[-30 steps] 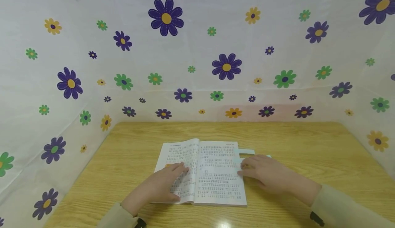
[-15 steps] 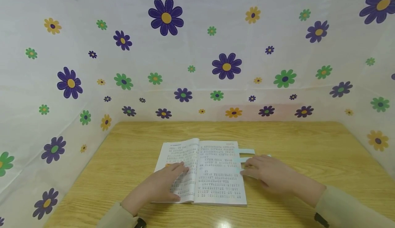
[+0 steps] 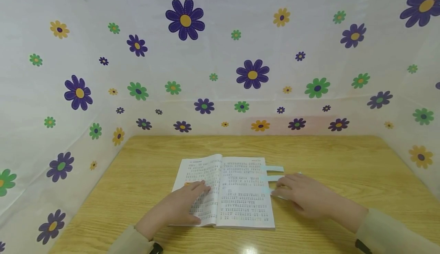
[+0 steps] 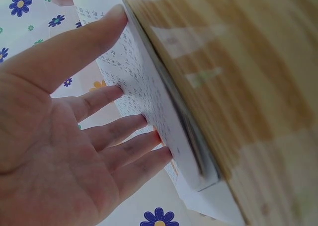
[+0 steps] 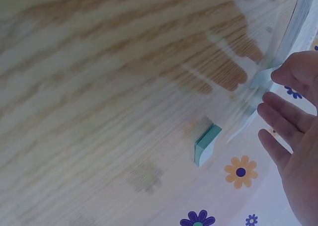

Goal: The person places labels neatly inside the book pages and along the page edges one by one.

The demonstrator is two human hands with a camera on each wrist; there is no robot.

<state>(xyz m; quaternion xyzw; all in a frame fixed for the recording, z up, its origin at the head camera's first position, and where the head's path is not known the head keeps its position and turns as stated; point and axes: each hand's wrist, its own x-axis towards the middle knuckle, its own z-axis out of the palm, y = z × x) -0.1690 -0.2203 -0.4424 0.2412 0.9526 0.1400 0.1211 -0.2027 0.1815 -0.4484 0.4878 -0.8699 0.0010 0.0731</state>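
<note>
An open paperback book (image 3: pixel 240 208) lies on the table, its pages full of printed text. My left hand (image 3: pixel 187 204) rests on the left page with fingers spread; in the left wrist view the fingertips (image 4: pixel 166 154) touch the paper. Along the right page's outer edge stick pale blue sticky tabs, the upper tab (image 3: pixel 275 168) and the middle tab (image 3: pixel 273 178) jutting past the edge. My right hand (image 3: pixel 302 194) is beside that edge, thumb and forefinger pinching the lowest sticky tab (image 5: pixel 263 78). The other fingers are loosely extended.
A small teal pad of sticky tabs (image 5: pixel 206 144) is on the wooden table (image 3: pixel 137 177) beyond my right hand, mostly hidden behind it in the head view. A white cloth (image 3: pixel 220 55) with printed flowers encloses the table's back and sides.
My right hand has slid a little to the right, away from the page edge along the lowest tab, uncovering more of the middle and lowest tabs. The left hand has stayed still.
</note>
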